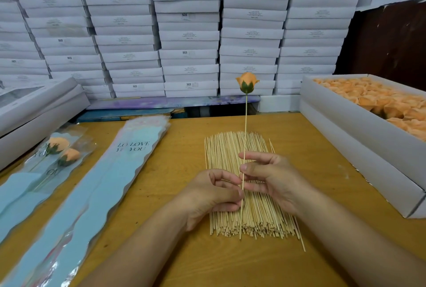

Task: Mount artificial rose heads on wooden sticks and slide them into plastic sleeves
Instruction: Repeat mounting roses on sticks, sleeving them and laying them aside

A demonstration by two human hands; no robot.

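An orange rose head with a green base sits on top of a thin wooden stick held upright over the table. My left hand pinches the stick low down, and my right hand pinches it just above. Under both hands lies a pile of wooden sticks. A stack of pale blue plastic sleeves printed "LOVE YOU" lies to the left. Further left, two sleeved roses lie on the table.
A white box of orange rose heads stands at the right on another white box. Stacked white boxes fill the wall behind. More white boxes sit at the far left. The wooden table shows in front.
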